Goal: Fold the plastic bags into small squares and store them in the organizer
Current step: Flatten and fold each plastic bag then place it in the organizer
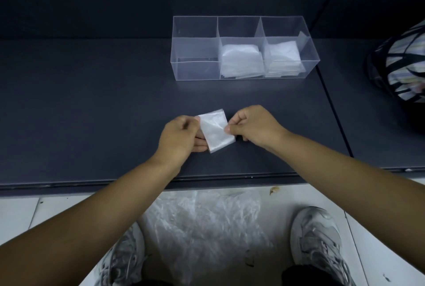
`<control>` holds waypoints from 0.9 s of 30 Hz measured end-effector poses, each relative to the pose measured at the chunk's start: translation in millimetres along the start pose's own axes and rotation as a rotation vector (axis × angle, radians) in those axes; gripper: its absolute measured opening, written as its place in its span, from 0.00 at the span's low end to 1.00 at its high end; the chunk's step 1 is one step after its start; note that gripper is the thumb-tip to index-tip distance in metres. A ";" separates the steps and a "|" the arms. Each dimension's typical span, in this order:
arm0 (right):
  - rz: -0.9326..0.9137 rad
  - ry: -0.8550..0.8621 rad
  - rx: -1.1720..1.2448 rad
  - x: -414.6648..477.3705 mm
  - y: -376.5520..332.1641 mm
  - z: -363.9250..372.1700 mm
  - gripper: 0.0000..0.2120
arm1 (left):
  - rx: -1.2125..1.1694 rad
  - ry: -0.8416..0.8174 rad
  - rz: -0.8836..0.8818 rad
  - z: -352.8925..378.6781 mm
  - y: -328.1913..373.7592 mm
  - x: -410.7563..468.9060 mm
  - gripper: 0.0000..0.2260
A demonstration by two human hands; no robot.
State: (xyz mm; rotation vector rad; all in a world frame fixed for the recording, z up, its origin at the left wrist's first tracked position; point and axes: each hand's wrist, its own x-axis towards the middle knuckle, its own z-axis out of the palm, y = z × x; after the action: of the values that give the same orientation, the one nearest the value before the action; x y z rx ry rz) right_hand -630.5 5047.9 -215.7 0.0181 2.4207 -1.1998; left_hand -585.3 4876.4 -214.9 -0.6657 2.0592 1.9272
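Pinches the folded plastic bag (216, 131) from both sides: left grip (181, 132) clamped on its left edge, right grip (250, 124) clamped on its right edge; holds it over the bench (92, 101), near the front edge; beyond, toward the rear edge, clear organizer (195, 71) with folded stacks (240, 60) in its middle and right compartments.

Nothing for you to read right now: no lettering, label, brand or number shows on the folded bag (215, 130), the organizer (195, 70) or the surface (92, 101).
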 end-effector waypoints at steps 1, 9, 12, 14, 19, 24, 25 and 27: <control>-0.001 0.003 -0.031 1.5 -1.2 0.3 0.08 | 0.095 0.076 0.099 -4.1 -3.2 -0.3 0.08; -0.010 0.018 -0.190 4.7 -9.3 4.1 0.07 | 1.266 0.030 0.741 -5.2 -34.2 4.8 0.24; -0.055 0.092 -0.270 -1.2 -7.2 12.2 0.04 | 1.362 -0.015 0.618 -7.0 -44.0 11.1 0.30; -0.164 0.228 -0.426 -10.7 2.0 25.7 0.12 | 1.348 -0.033 0.591 -7.9 -46.4 12.4 0.33; -0.258 0.383 -0.631 -25.8 29.8 35.5 0.23 | 1.385 -0.052 0.592 -8.8 -46.6 12.2 0.37; -0.207 0.440 -0.580 -27.7 34.9 26.5 0.14 | 1.403 -0.055 0.568 -8.6 -46.0 13.0 0.39; -0.199 0.441 -0.562 -28.3 34.0 27.1 0.12 | 1.403 -0.050 0.563 -7.8 -45.6 12.4 0.39; -0.178 0.431 -0.495 -29.7 29.8 30.5 0.09 | 1.396 -0.037 0.549 -5.2 -45.3 10.8 0.40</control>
State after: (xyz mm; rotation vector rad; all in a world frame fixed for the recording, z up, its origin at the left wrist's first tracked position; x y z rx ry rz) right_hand -586.2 5048.6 -242.8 -0.1002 3.0970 -0.6782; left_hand -572.1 4868.5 -259.2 0.2913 2.9587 0.2086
